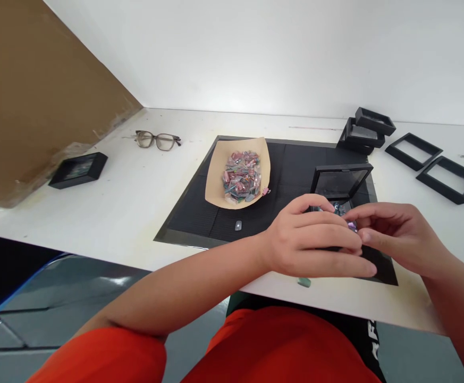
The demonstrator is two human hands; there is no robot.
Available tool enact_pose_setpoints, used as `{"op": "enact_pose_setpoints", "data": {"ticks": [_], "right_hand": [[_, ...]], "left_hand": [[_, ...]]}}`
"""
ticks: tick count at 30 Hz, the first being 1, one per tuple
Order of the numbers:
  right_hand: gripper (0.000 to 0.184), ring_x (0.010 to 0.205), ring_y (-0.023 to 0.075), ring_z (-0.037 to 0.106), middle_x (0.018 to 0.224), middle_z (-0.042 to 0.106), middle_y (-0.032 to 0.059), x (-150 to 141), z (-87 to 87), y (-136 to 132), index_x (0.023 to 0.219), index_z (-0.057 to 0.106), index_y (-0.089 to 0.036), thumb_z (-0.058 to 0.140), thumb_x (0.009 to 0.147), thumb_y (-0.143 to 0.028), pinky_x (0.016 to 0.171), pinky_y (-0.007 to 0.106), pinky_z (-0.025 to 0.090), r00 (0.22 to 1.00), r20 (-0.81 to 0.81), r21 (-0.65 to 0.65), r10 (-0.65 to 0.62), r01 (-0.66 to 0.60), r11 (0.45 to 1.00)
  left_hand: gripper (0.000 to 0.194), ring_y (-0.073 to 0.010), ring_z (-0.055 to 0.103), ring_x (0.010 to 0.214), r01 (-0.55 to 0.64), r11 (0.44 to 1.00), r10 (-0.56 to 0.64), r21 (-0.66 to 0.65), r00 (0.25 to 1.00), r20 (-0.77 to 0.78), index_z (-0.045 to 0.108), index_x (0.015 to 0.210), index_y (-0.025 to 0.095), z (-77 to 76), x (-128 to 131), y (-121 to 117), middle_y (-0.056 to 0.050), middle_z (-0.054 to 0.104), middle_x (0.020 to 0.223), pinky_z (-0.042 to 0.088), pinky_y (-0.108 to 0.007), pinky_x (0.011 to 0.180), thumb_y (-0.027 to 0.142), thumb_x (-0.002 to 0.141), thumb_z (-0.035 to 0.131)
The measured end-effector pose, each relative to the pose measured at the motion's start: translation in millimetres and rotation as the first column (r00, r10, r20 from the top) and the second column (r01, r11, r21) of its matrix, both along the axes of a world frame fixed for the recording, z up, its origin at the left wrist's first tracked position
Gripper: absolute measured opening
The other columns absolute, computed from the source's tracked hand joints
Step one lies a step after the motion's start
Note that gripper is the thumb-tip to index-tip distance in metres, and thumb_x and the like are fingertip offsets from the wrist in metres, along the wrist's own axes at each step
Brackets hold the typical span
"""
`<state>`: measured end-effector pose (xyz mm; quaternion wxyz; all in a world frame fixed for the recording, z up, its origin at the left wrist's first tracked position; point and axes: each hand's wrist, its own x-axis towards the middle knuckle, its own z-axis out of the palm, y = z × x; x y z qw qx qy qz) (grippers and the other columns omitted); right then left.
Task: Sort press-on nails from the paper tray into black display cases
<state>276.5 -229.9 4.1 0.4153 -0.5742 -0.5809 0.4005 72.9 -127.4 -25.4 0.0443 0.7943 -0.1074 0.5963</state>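
My left hand (315,239) and my right hand (395,234) meet over the near right corner of a black mat (291,165). The fingers of both are curled together around small coloured pieces, one of them purple (352,226). Just behind the hands an open black display frame (340,182) stands with its clear lid raised. A tan paper tray (216,183) further left on the mat holds a heap of small pink, grey and blue stones (242,175). One small grey stone (238,225) lies loose on the mat, and a green one (304,282) sits by my left hand.
Stacked black frames (365,130) and two empty frames (413,150) (450,178) lie at the back right. Glasses (158,140) and another black frame (78,169) rest at the left, beside a brown cardboard sheet (36,90). The white table's edge (335,306) runs close to my lap.
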Motion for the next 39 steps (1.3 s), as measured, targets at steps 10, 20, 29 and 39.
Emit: {"op": "enact_pose_setpoints", "data": {"ticks": [10,20,29,39], "right_hand": [[0.043,0.048,0.0122,0.039,0.054,0.045,-0.0060,2.5,-13.7,5.6,0.101,0.088,-0.026,0.069,0.097,-0.064,0.044,0.026,0.033,0.818,0.575,0.080,-0.013,-0.041,0.996],[0.045,0.050,0.0132,0.037,0.055,0.042,-0.0058,0.8,-14.3,4.7,0.107,0.090,-0.026,0.065,0.100,-0.063,0.047,0.026,0.033,0.778,0.624,0.029,0.073,-0.117,0.993],[0.037,0.048,0.0128,0.038,0.054,0.040,-0.0067,-0.2,-18.4,5.3,0.113,0.090,-0.028,0.064,0.100,-0.051,0.046,0.025,0.030,0.753,0.653,0.025,0.077,-0.123,0.992],[0.037,0.047,0.0131,0.039,0.053,0.043,-0.0062,1.8,-13.6,2.5,0.107,0.089,-0.029,0.064,0.097,-0.054,0.045,0.026,0.031,0.763,0.640,-0.026,0.093,-0.100,0.995]], "left_hand": [[0.028,-0.0089,0.062,0.068,0.218,0.972,-0.193,0.090,0.956,-0.222,0.085,0.078,0.036,-4.6,1.3,-21.2,0.011,0.084,0.088,0.055,-0.028,0.074,0.021,0.099,0.075],[0.029,-0.0102,0.057,0.064,0.252,0.966,-0.225,0.050,0.924,-0.311,0.083,0.079,0.031,-7.5,1.4,-26.3,0.009,0.082,0.085,0.051,-0.030,0.073,0.010,0.097,0.074],[0.034,-0.0096,0.058,0.067,0.181,0.980,-0.134,0.084,0.908,-0.398,0.086,0.083,0.035,-7.6,-1.6,-26.0,0.011,0.081,0.085,0.048,-0.029,0.073,0.008,0.096,0.069],[0.035,-0.0069,0.064,0.073,0.078,0.996,-0.059,0.030,0.912,-0.405,0.086,0.089,0.033,-6.5,-2.4,-15.2,0.013,0.085,0.094,0.047,-0.026,0.067,0.005,0.096,0.066]]}}
